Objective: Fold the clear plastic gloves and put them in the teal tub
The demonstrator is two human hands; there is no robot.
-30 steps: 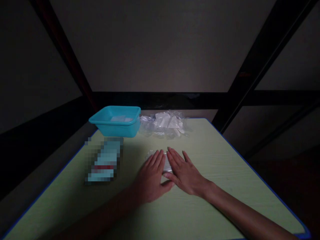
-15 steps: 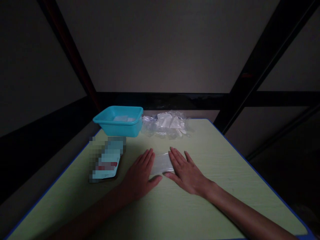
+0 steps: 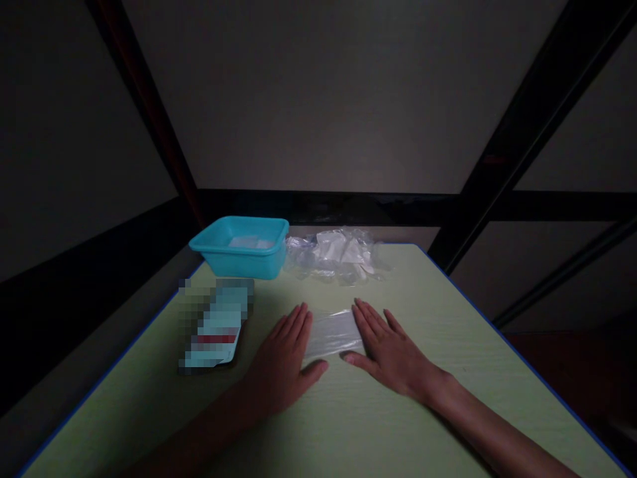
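A clear plastic bag (image 3: 332, 334) lies flat on the pale green table, its surface creased and shiny. My left hand (image 3: 286, 355) rests palm down over its left end, fingers stretched out and thumb apart. On its right end lies my right hand (image 3: 391, 348), also flat with the fingers extended. The parts of the bag beneath both hands are hidden. I cannot tell whether anything is inside it.
A turquoise plastic basin (image 3: 243, 263) with white items inside stands at the back left. Beside it is a heap of crumpled clear plastic and white pieces (image 3: 343, 250). A blurred-out light-blue flat object (image 3: 221, 325) lies left of my left hand. Blue edging borders the table (image 3: 472, 372).
My right hand has slid right over the bag, so more of it shows between the hands. My left hand stays at the left end. The whole view has shifted slightly.
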